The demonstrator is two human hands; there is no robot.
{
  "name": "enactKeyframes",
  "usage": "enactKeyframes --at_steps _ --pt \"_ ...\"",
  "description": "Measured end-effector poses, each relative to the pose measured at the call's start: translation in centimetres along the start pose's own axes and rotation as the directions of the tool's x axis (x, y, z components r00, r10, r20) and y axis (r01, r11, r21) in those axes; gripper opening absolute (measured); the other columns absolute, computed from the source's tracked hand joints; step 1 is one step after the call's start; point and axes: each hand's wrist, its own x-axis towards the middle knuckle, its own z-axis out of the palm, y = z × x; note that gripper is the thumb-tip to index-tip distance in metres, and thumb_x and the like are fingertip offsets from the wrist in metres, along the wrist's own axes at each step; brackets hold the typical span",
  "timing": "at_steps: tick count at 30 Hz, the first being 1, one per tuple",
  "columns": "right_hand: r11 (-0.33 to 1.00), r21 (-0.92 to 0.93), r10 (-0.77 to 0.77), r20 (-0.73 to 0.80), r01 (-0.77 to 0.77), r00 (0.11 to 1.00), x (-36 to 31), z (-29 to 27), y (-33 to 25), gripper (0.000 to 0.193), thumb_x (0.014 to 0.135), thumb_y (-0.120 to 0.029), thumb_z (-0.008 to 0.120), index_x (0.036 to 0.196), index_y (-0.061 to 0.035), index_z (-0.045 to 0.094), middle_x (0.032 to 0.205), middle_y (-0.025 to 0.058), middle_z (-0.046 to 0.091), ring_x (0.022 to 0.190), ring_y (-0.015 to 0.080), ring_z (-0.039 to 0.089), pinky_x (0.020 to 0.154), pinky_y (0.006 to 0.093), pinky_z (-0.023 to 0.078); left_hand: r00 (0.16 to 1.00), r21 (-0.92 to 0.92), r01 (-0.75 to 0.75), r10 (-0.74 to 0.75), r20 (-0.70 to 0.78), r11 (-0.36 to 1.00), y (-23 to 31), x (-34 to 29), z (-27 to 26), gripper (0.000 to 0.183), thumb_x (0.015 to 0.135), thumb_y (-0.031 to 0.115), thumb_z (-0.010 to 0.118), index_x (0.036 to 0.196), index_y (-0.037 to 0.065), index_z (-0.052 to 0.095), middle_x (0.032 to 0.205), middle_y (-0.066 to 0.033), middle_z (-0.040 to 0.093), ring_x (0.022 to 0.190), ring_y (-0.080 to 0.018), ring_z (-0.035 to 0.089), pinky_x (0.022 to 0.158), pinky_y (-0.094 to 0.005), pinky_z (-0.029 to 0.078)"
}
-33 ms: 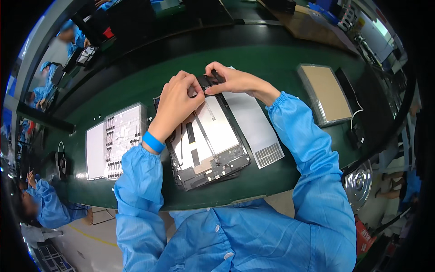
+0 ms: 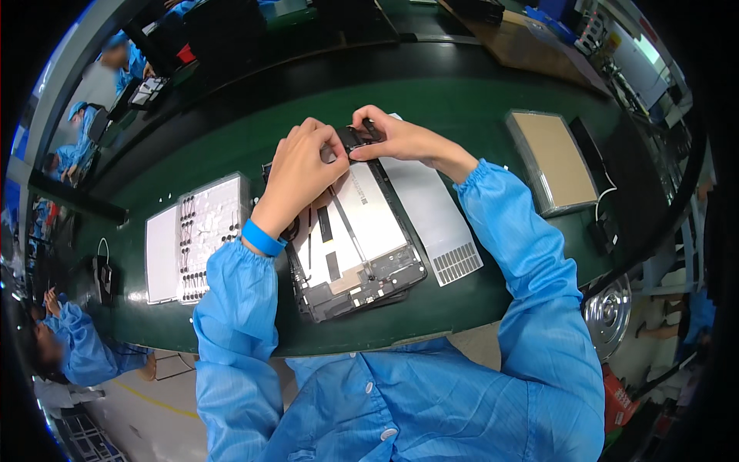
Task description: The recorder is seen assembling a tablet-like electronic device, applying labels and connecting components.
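Observation:
An opened tablet-like device [image 2: 368, 204] lies in front of me, its silver panel set in a black frame, with circuit boards along the near edge. Over its far left part, my left hand [image 2: 302, 165] is closed, thumb and fingers pinched at the far edge; what they pinch is hidden. My right hand [image 2: 408, 144] curls in from the right, its fingers and thumb round a small black part [image 2: 371, 131] at the far end of the device. The fingertips of both hands nearly meet there. A blue band [image 2: 262, 239] circles my left wrist.
Right of the device lies a pale sheet [image 2: 423, 196] with dark rectangles at its near end. Left stands a white tray [image 2: 209, 231] of small black leaded parts. A tan board in a clear tray [image 2: 556, 158] sits at the right. Co-workers in blue [image 2: 88, 339] are at the left.
Almost nothing differs. My right hand has shifted very slightly to the right, and the small black part shows a little more between its fingers.

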Motion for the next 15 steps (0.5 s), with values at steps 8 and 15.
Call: enactKeyframes --at_steps 8,15 --pt "0.965 -0.123 -0.257 -0.249 0.233 0.934 -7.7 2.9 0.1 0.048 0.091 -0.024 0.075 0.121 -0.0057 0.042 0.144 0.0243 0.051 0.135 0.0323 0.048 0.111 0.0406 0.036 0.961 -0.257 0.071 -0.135 -0.242 0.964 -0.5 -9.0 -1.6 0.063 0.095 0.019 0.064 0.147 -0.001 0.034 0.157 -0.0249 0.029 0.145 -0.0394 0.028 0.120 -0.0441 0.022" --pt "0.954 0.056 -0.279 -0.204 0.296 0.938 -10.4 7.5 -3.5 0.039 0.094 -0.005 0.063 0.122 -0.0094 0.037 0.163 0.0267 0.022 0.150 0.0281 0.026 0.118 0.0370 0.024 0.907 -0.843 0.176 -0.416 -0.061 0.509 -1.7 -13.3 2.5 0.071 0.107 0.033 0.044 0.160 0.000 0.008 0.160 -0.0207 0.024 0.149 -0.0323 0.020 0.122 -0.0404 0.013"
